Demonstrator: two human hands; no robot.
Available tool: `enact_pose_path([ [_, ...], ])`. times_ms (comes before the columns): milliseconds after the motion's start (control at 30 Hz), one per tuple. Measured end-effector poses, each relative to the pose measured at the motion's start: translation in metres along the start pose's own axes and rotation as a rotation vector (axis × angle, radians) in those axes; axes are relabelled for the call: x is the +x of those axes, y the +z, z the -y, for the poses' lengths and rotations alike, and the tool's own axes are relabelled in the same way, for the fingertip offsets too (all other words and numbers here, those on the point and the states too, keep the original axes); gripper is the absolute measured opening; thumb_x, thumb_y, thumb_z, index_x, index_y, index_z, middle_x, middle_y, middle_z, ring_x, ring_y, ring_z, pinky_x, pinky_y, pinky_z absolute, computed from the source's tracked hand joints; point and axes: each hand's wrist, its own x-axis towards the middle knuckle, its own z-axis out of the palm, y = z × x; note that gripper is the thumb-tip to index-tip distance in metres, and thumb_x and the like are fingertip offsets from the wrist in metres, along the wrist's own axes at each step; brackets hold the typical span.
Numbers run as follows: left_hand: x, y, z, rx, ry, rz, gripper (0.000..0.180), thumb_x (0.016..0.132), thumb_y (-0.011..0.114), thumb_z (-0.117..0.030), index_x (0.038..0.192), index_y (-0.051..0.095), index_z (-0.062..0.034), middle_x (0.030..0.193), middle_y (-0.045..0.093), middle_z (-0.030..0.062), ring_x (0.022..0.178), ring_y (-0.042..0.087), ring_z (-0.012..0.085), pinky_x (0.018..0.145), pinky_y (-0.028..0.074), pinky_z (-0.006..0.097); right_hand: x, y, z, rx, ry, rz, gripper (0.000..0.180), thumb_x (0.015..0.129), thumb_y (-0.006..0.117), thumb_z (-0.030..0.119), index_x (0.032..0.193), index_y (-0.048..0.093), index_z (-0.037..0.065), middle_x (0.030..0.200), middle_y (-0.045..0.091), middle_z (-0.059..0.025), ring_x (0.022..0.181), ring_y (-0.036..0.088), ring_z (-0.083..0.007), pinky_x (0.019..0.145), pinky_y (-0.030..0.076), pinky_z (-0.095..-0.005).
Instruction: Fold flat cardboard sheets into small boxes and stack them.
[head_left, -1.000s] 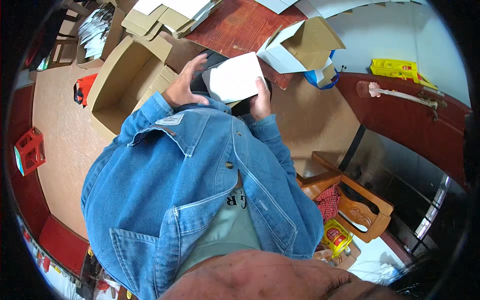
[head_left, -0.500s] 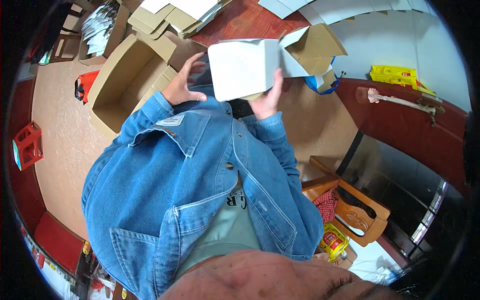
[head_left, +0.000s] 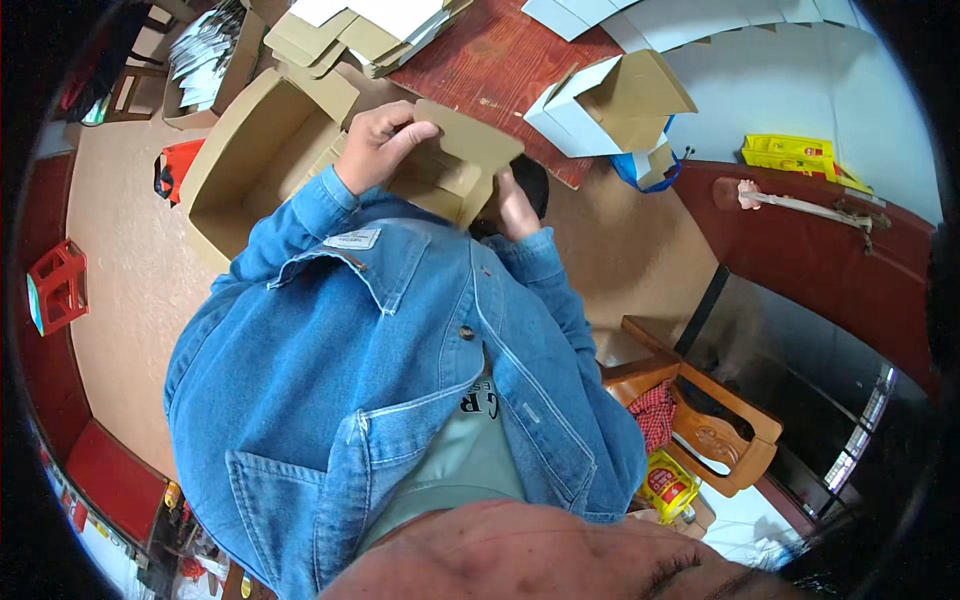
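Note:
Between my hands, in front of my chest, is a small cardboard box (head_left: 465, 140) whose brown inside faces me, with a flap standing up along its far side. My left hand (head_left: 383, 143) is closed on the flap's left edge, thumb on the brown face. My right hand (head_left: 516, 207) grips the box at its right side; its fingers are partly hidden behind the cardboard. Beyond it to the right, a white box (head_left: 590, 110) with an open brown flap sits at the corner of the red wooden table (head_left: 480, 75).
A large open carton (head_left: 240, 165) stands to my left. Flat cardboard pieces (head_left: 350, 35) are stacked at the far side, and another carton (head_left: 225, 80) holds white sheets. A wooden chair (head_left: 720, 430) is near right; a red stool (head_left: 58, 287) stands far left.
The box between my hands has turned from its white outside to its brown inside. My left hand, apart from it and spread before, now holds its flap.

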Motion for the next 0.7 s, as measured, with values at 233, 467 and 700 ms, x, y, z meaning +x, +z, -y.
enact_pose_path([
  [233,-0.001,0.001,0.008,0.080,-0.213,-0.283,0.025,0.097,0.072,-0.023,0.093,0.069,0.0011,0.072,0.058,0.0000,0.071,0.050,0.0052,0.064,0.046,0.027,-0.076,0.014,0.039,-0.365,-0.760,-0.266,0.016,0.097,0.070,0.012,0.108,0.072,0.002,0.093,0.072,-0.0041,0.081,0.064,-0.0083,0.072,0.052,-0.0254],
  [467,0.012,0.019,-0.005,-0.172,-0.276,-0.299,0.026,0.101,0.069,-0.027,0.096,0.072,-0.0018,0.072,0.056,-0.0081,0.068,0.046,0.0023,0.057,0.037,0.022,-0.082,0.048,0.039,-1.169,-1.062,0.001,0.041,0.088,0.072,0.014,0.127,0.062,0.009,0.129,0.066,-0.0138,0.096,0.071,-0.0378,0.075,0.061,-0.0433],
  [700,0.030,0.015,-0.044,-0.375,-0.370,-0.204,0.026,0.104,0.063,-0.030,0.097,0.071,-0.0068,0.079,0.065,-0.0037,0.067,0.056,0.0023,0.055,0.042,0.019,-0.103,0.022,0.057,-1.375,-1.339,-0.152,0.017,0.084,0.066,0.010,0.100,0.070,0.012,0.098,0.072,-0.0040,0.082,0.072,-0.0253,0.067,0.058,-0.0372],
])
